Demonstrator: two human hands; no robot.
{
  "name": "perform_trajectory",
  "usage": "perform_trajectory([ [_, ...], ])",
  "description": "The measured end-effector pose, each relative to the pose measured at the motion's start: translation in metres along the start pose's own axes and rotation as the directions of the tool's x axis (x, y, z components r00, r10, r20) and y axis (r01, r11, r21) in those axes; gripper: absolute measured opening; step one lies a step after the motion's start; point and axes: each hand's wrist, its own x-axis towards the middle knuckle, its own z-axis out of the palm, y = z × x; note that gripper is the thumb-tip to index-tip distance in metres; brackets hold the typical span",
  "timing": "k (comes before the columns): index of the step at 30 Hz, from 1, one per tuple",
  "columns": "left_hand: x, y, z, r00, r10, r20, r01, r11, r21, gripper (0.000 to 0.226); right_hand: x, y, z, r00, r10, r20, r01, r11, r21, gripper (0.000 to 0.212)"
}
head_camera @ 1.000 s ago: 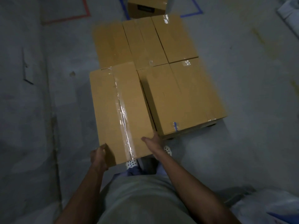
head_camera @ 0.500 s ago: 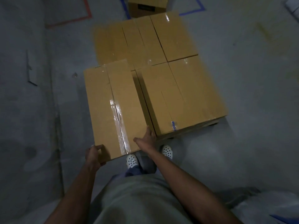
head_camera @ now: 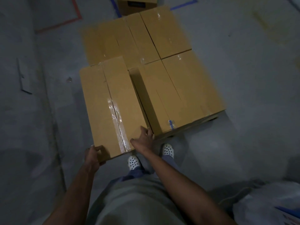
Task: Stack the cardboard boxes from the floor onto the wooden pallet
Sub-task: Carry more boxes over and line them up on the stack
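Dim overhead view: roughly five cardboard boxes packed together, one more box [head_camera: 138, 4] beyond. Left hand [head_camera: 94, 155] and right hand [head_camera: 144, 140] clasp the taped box's [head_camera: 112, 108] near corners, beside the stacked boxes [head_camera: 170, 70].

Person wears pale grey-green short-sleeved top [head_camera: 134, 202], blue trousers [head_camera: 138, 172], white perforated clog shoes w/ dark holes [head_camera: 133, 162]. Forearms bare, no gloves, watch etc.
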Motion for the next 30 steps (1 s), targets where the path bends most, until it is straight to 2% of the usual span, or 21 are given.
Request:
perform_trajectory([
  [6, -0.012, -0.006, 0.01, 0.999, 0.028, 0.042, -0.029, 1.0, 0.003, 0.019, 0.002, -0.001, 0.0, 1.0, 0.002, 0.017, -0.001, 1.0, -0.03, 0.068],
  [15, -0.005, -0.01, 0.012, 0.998, 0.037, 0.058, -0.036, 0.999, -0.02, 0.014, 0.004, -0.004, -0.003, 1.0, -0.007, 0.014, 0.008, 0.999, -0.034, 0.067],
  [30, -0.006, -0.008, 0.019, 0.992, 0.07, 0.103, -0.064, 0.997, -0.053, 0.021, 0.012, -0.003, -0.007, 0.999, -0.035, -0.021, 0.034, 0.998, -0.045, 0.061],
])
